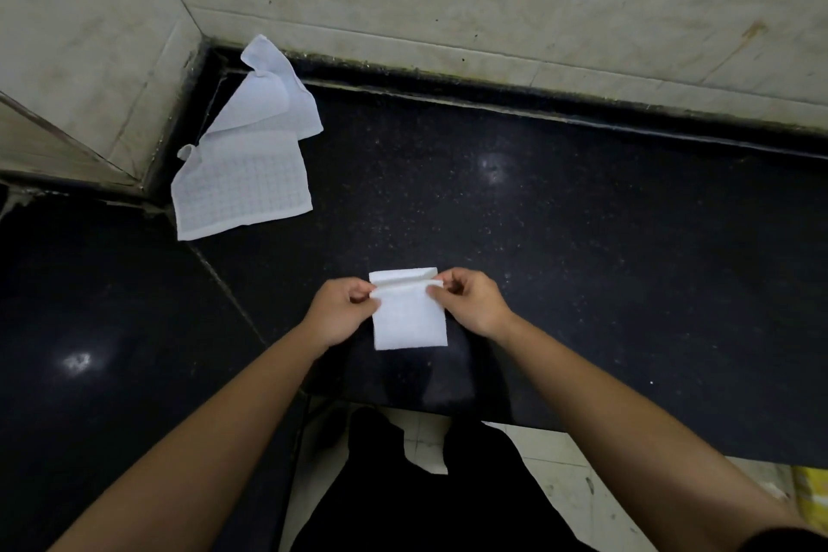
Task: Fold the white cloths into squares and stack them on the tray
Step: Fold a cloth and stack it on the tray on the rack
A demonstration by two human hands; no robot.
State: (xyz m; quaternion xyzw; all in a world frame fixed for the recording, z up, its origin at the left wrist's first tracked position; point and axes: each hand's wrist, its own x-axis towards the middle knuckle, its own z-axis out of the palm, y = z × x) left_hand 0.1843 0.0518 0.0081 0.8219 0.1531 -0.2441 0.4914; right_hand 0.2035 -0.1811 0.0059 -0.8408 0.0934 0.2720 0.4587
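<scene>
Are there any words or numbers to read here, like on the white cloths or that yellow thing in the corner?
No readable text anywhere.
Small folded white cloth, pinched by the left hand and right hand: blank.
Loose white grid-patterned cloth near the wall corner: only woven squares, no letters.
Black speckled stone counter: no marks.
Yellow object at the picture's edge: cut off, nothing legible.

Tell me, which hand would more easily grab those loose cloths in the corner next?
Left, probably. The loose cloths lie at the far-left wall corner, on the left hand side; the right hand would cross over the folded cloth both pinch.
</scene>
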